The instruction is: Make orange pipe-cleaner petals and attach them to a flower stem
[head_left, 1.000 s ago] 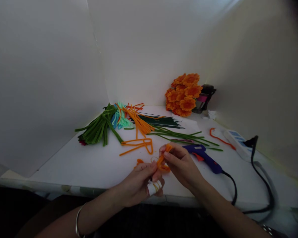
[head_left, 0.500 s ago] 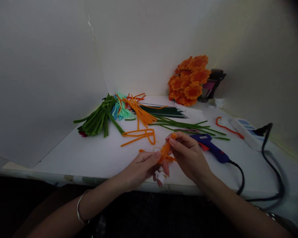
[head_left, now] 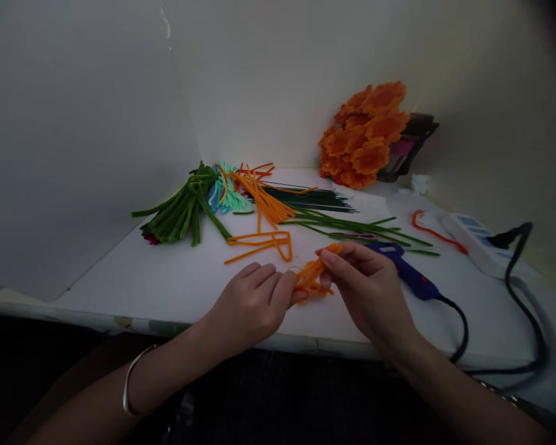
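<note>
Near the table's front edge, both hands are closed on a small folded bundle of orange pipe cleaners (head_left: 309,272). My left hand (head_left: 256,303) grips its lower left end, with the fingers curled and the knuckles up. My right hand (head_left: 368,278) pinches the upper right end between thumb and fingers. Some orange strands lie or hang just below the bundle; whether they are part of it I cannot tell. Just beyond the hands lie bent orange pipe cleaners (head_left: 259,242). A blue glue gun (head_left: 414,278) rests behind my right hand, partly hidden by it.
At the back left lie green pipe cleaners (head_left: 178,213), light blue-green ones (head_left: 231,194) and loose orange ones (head_left: 269,201). Dark thin stems (head_left: 315,199) lie behind green strips (head_left: 366,225). Orange flowers (head_left: 366,139) stand back right. A power strip (head_left: 479,244) and black cable (head_left: 537,327) lie right.
My left hand has turned over, knuckles now up, and closed on the lower end of the bundle. The white crumpled piece beneath the hands is out of sight. The view has shifted slightly.
</note>
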Tool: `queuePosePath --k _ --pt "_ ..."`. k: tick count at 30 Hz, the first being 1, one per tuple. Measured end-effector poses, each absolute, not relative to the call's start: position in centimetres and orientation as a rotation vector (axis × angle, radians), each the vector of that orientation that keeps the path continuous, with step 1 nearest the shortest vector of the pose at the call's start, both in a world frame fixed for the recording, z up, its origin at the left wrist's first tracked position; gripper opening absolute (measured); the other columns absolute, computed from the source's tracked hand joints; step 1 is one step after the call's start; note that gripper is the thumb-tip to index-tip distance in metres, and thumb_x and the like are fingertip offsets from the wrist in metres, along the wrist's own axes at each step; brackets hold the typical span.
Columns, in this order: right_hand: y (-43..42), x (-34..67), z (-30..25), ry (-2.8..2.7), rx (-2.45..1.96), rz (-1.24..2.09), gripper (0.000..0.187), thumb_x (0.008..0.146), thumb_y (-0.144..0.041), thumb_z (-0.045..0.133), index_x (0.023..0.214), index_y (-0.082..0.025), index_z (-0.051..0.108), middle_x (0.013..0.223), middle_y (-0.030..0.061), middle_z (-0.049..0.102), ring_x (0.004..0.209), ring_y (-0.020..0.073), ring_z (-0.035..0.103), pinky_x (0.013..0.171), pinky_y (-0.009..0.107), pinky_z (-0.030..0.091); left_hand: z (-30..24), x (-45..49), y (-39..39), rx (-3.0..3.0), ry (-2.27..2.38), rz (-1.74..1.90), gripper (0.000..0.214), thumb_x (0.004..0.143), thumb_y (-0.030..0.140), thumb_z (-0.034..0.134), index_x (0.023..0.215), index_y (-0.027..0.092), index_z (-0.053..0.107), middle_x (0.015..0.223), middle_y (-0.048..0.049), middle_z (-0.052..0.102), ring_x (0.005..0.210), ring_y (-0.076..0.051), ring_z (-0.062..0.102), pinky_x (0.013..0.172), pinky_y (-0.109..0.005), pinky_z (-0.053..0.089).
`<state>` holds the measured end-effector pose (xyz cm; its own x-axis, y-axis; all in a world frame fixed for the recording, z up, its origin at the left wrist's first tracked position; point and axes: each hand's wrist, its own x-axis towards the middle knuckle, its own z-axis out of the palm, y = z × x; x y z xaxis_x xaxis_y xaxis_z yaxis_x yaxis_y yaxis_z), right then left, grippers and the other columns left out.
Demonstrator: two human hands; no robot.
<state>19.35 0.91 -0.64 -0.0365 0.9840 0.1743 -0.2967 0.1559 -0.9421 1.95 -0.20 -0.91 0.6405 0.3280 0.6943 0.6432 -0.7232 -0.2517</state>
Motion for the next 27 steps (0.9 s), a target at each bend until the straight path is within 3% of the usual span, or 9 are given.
queuePosePath --k 6,17,27 --pt "0.97 19.72 -0.82 -1.166 -0.832 1.256 0.012 0.074 -0.023 0.074 0.069 -0.02 0.063 0.056 -0.0042 0.065 0.047 0.0078 0.059 0.049 0.018 0.049 -0.81 2.08 -0.28 -2.431 -0.743 -0.873 0.024 0.093 0.018 0.046 0.07 0.014 0.05 0.055 -0.001 0.056 0.052 -0.015 0.051 0.051 -0.028 0.044" --pt "1.09 19.88 -0.87 -1.182 -0.841 1.249 0.014 0.073 -0.024 0.074 0.068 -0.019 0.062 0.054 -0.0049 0.063 0.046 0.0065 0.058 0.049 0.016 0.047 -1.01 1.9 -0.32 -2.552 -0.729 -0.973 0.017 0.092 0.012 0.047 0.075 0.013 0.051 0.066 -0.0041 0.062 0.065 -0.015 0.058 0.062 -0.027 0.052" --pt "1.11 19.7 -0.66 -1.14 -0.838 1.28 0.015 0.071 -0.023 0.075 0.066 -0.019 0.061 0.053 -0.0051 0.061 0.045 0.0054 0.055 0.048 0.015 0.045 -1.26 1.8 -0.19 -2.577 -0.719 -1.014 0.019 0.092 0.012 0.049 0.072 0.014 0.05 0.064 -0.0027 0.06 0.062 -0.013 0.055 0.061 -0.025 0.05"
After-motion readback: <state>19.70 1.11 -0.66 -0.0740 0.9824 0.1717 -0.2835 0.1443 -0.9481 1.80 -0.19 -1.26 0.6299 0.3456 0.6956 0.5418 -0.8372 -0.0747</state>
